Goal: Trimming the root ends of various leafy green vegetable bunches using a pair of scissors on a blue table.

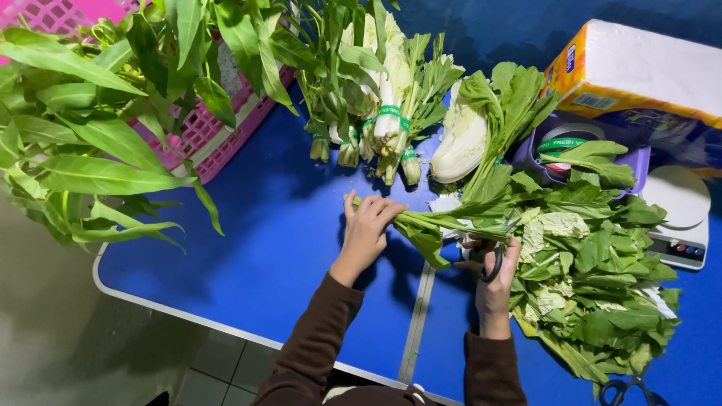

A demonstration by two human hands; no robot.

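Hands on leafy stems, scissors at work

Head view: left hand [368,225] closed around leafy green stems [444,223] lying on blue tabletop [263,240]. Right hand [496,274] grips black scissors [492,263], blades probably at the stems, partly hidden. Cut-leaf pile [594,278] just right; pink basket [210,128] upper left.

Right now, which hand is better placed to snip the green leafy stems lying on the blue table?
Probably the right hand: its fingers are already through the black-handled scissors, right beside the bunch of green leafy stems. The left hand grips the stem ends against the blue table, steadying them.
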